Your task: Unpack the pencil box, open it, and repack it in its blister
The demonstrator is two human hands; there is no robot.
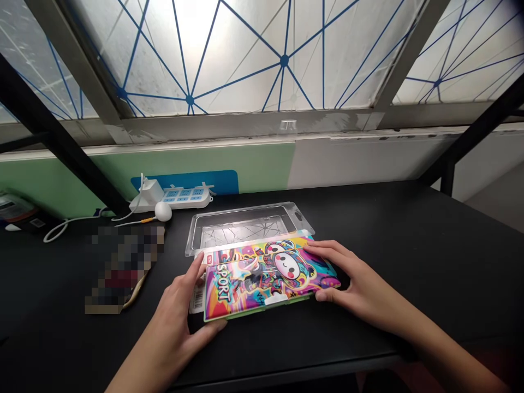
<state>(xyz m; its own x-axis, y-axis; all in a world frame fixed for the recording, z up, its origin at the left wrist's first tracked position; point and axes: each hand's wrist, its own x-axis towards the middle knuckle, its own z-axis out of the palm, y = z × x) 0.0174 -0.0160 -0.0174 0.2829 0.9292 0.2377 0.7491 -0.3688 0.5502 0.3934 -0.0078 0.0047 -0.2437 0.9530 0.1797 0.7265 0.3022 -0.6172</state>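
Observation:
A brightly coloured pencil case [262,278] with cartoon figures and the word "SPORT" lies flat near the front of the black desk. My left hand [180,305] grips its left end, thumb along the front edge and fingers at the back corner. At the right end, my right hand [347,278] holds it between thumb and fingers. Beneath and behind the case is a printed card insert [198,300], its barcode showing at the left. A clear plastic blister shell [192,226] rests just behind them, partly covered by the card.
A white power strip [186,197] with a plug and cable stands by the wall. In front of it sits a small white round lamp [163,212]. A pixelated flat item [126,267] lies at left, and a dark bottle [24,210] farther left. Black metal posts [470,136] slant at both sides.

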